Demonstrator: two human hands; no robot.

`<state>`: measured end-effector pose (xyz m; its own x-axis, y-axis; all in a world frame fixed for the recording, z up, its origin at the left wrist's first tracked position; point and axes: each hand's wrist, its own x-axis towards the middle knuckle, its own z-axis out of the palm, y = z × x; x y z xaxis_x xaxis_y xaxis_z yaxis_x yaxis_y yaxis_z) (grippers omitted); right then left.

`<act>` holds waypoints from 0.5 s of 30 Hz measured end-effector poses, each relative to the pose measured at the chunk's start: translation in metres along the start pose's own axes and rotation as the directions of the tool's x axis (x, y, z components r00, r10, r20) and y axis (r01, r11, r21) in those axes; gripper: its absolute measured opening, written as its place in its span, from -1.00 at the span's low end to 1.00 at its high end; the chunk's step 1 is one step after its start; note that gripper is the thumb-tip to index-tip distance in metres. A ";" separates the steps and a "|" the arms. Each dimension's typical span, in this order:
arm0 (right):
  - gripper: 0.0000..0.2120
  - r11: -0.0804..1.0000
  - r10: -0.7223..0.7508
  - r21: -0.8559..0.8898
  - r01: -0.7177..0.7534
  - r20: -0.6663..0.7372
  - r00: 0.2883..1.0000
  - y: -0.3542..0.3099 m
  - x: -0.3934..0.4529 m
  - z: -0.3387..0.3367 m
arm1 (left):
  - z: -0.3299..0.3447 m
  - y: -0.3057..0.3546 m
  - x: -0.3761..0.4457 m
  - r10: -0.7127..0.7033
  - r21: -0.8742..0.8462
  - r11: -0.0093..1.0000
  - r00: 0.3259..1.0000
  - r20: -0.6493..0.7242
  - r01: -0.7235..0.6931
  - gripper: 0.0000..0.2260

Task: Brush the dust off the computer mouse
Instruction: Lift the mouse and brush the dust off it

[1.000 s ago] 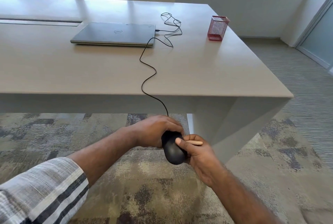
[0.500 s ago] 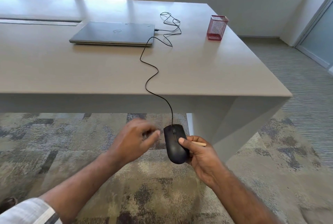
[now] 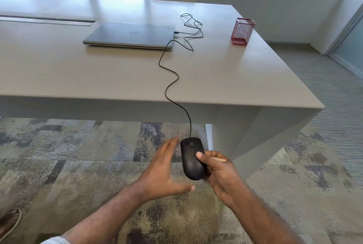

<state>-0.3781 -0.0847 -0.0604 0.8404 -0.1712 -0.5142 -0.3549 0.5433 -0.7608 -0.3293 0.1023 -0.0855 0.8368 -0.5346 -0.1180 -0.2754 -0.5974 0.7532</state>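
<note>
- Left hand [image 3: 164, 173] spread flat, holding nothing, just left of the mouse [image 3: 192, 158].
- Right hand [image 3: 220, 173] grips the mouse, thumb on top, held over the carpet [image 3: 78, 155] (a wooden stick [image 3: 218, 159] pokes out behind the thumb).
- Cable [image 3: 170, 84] climbs to the table [image 3: 59, 70].
- Farther: closed laptop [image 3: 130, 35], red cup [image 3: 243, 31].

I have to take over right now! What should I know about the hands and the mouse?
Right hand: shut on the mouse, held off the table edge over the carpet, with a thin wooden stick tucked in the same grip.
Left hand: open, empty, beside the mouse, not touching it.
The mouse's cable runs up over the table to the closed laptop.
Done: mouse picked up. Whether any dust is off, I cannot tell.
Left: brush it, then set it back.
</note>
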 end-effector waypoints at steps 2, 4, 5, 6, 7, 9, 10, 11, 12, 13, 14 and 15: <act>-0.59 1.000 0.000 0.014 0.000 -0.001 1.000 0.002 -0.001 0.001 | 0.005 0.000 0.006 -0.006 0.013 1.000 1.000 -0.011 0.006 0.31; -0.58 1.000 -0.001 0.030 0.001 -0.007 1.000 0.004 -0.003 0.002 | 0.009 0.000 0.011 0.002 -0.012 1.000 0.999 -0.039 -0.002 0.32; -0.58 0.999 -0.001 0.042 0.002 -0.010 1.000 0.005 -0.004 0.002 | 0.010 0.000 0.013 0.009 -0.041 0.999 0.998 -0.061 -0.011 0.31; -0.59 0.999 -0.003 0.054 0.004 -0.013 1.000 0.006 -0.005 0.002 | 0.011 -0.001 0.015 0.012 -0.079 0.997 0.997 -0.074 -0.018 0.30; -0.59 0.998 -0.006 0.062 0.007 -0.017 1.000 0.007 -0.006 0.002 | 0.012 -0.002 0.016 0.022 -0.116 0.993 0.996 -0.081 -0.032 0.29; -0.59 0.997 -0.012 0.071 0.014 -0.024 1.000 0.007 -0.007 0.001 | 0.013 -0.004 0.018 0.049 -0.159 0.985 0.995 -0.081 -0.061 0.28; -0.59 0.997 -0.014 0.074 0.016 -0.025 1.000 0.006 -0.007 0.001 | 0.013 -0.005 0.019 0.058 -0.175 0.982 0.995 -0.079 -0.071 0.27; -0.59 0.997 -0.017 0.075 0.018 -0.025 1.000 0.005 -0.008 0.001 | 0.013 -0.005 0.020 0.070 -0.192 0.978 0.994 -0.079 -0.084 0.26; -0.59 0.997 -0.019 0.075 0.021 -0.025 0.999 0.005 -0.008 0.002 | 0.013 -0.005 0.021 0.082 -0.212 0.972 0.993 -0.081 -0.097 0.24; -0.58 0.997 -0.022 0.074 0.024 -0.027 0.999 0.004 -0.008 0.001 | 0.013 -0.005 0.022 0.095 -0.230 0.967 0.992 -0.088 -0.113 0.21; -0.57 0.997 -0.026 0.073 0.028 -0.030 0.999 0.004 -0.008 0.001 | 0.014 -0.004 0.023 0.106 -0.243 0.962 0.990 -0.094 -0.126 0.18; -0.57 0.997 -0.030 0.071 0.032 -0.032 0.999 0.003 -0.008 0.001 | 0.015 -0.005 0.024 0.117 -0.251 0.958 0.988 -0.099 -0.139 0.15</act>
<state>-0.3856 -0.0806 -0.0582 0.8369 -0.2140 -0.5038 -0.2977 0.5944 -0.7470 -0.3149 0.0832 -0.1016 0.8416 -0.5389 0.0360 -0.2612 -0.3477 0.9005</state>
